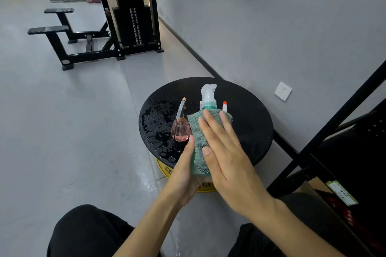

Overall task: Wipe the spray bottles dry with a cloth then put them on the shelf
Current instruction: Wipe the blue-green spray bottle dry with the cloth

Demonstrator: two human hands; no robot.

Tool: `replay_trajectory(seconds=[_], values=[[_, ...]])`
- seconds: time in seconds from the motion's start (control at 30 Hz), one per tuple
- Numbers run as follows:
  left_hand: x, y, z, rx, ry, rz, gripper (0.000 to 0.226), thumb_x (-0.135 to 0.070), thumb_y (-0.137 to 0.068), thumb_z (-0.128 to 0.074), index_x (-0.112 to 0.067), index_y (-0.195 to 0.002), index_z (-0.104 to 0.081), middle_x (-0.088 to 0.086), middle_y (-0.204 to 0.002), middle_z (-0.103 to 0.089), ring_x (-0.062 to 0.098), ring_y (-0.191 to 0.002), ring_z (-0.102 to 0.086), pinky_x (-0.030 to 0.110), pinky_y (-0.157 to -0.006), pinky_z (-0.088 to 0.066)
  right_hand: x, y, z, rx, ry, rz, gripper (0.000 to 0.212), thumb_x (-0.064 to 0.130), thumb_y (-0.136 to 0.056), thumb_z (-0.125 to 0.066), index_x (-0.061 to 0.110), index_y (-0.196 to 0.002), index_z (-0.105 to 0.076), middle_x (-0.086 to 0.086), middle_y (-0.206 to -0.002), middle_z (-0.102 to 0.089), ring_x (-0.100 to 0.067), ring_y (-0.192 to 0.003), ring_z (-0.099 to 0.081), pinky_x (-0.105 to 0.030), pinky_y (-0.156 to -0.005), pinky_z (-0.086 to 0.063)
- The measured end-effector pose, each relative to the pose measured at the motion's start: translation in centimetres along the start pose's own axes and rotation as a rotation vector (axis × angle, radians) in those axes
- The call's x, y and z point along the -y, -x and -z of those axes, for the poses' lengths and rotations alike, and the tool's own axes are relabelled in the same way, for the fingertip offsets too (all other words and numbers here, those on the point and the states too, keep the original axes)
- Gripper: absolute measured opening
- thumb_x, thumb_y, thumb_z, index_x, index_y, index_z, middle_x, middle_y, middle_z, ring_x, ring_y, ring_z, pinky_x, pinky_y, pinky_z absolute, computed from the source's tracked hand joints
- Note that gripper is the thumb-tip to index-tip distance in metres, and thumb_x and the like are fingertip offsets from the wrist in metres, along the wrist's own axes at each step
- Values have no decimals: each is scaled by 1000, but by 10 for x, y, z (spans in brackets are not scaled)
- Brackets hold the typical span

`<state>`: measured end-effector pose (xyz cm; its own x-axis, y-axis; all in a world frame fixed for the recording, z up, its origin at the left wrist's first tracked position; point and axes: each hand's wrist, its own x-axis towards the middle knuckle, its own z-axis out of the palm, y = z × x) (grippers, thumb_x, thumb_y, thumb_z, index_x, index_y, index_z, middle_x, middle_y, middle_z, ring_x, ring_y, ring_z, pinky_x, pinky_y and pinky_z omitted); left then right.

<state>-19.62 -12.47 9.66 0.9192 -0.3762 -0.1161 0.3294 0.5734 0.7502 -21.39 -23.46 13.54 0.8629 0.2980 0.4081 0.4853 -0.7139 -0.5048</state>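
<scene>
Risk: wet spray bottle point(208, 95) may slip in cloth point(200, 137), toppling pink bottle point(181, 130) just left | surface point(250, 110) wet on left | left hand point(183, 175) grip clenched under cloth-wrapped bottle, near edge | right hand point(227, 152) flat, fingers released, pressing cloth | shelf point(344, 142) right

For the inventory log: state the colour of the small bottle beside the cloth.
Pink, see-through glass bottle, with a grey spray nozzle; head view.
</scene>
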Motion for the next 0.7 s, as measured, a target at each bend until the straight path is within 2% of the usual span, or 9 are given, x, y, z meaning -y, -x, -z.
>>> replay_trajectory(seconds=[0.13, 0.23, 0.37, 0.47, 0.5, 0.6, 0.7], values=[[4, -1, -5, 20, 25, 28, 46, -53, -89, -38, -29, -105, -74, 6, -104, -73, 19, -90, -71, 39, -64, -58, -9, -22, 10, 9, -56, -70, 51, 32, -102, -24, 25, -152, -19, 20, -159, -6, 3, -145, 9, -28, -119, -5], [6, -4, -6, 31, 23, 18, 45, -57, -90, -41, -30, -109, -72, 6, -109, -71, 21, -95, -70, 42, -69, -58, -13, -36, 16, 20, -97, -130, 55, 39, -98, -20, 28, -152, -17, 21, -158, -5, 6, -143, 8, -30, -119, -7], [0, -5, -2, -13, 88, 18, 48, -54, -90, -40, -26, -113, -71, 8, -114, -70, 20, -99, -69, 37, -68, -58, 1, -16, 8, 17, -64, -53, 52, 30, -102, -25, 25, -152, -15, 23, -158, -1, 3, -144, 11, -18, -117, 1], [-2, -6, 5, -72, 107, -10, 54, -57, -85, -48, -22, -123, -65, 11, -127, -64, 22, -115, -63, 33, -84, -56, 7, 4, 0, 29, 14, 16, 51, 28, -102, -24, 24, -152, -15, 19, -159, -2, -5, -146, 10, -24, -119, -1], [-2, -6, 7, -70, 120, -1, 54, -57, -85, -50, -22, -124, -65, 11, -128, -64, 23, -116, -62, 34, -85, -56, 7, 5, 0, 34, 13, 27, 51, 29, -101, -23, 24, -152, -15, 18, -159, -4, -5, -147, 9, -26, -120, -3], [-1, -4, 6, -3, 123, 36, 48, -55, -89, -43, -24, -109, -73, 8, -112, -70, 20, -99, -69, 37, -71, -59, 2, -9, 6, 55, -84, 16, 48, 27, -103, -26, 23, -151, -22, 19, -158, -9, 0, -146, 8, -19, -118, 0], [3, -4, 3, 56, 82, 43, 48, -56, -85, -44, -26, -110, -73, 6, -107, -72, 21, -94, -70, 41, -70, -59, -8, -31, 15, 26, -202, -75, 50, 30, -101, -27, 23, -150, -26, 21, -157, -12, 7, -144, 5, -8, -112, 2]])
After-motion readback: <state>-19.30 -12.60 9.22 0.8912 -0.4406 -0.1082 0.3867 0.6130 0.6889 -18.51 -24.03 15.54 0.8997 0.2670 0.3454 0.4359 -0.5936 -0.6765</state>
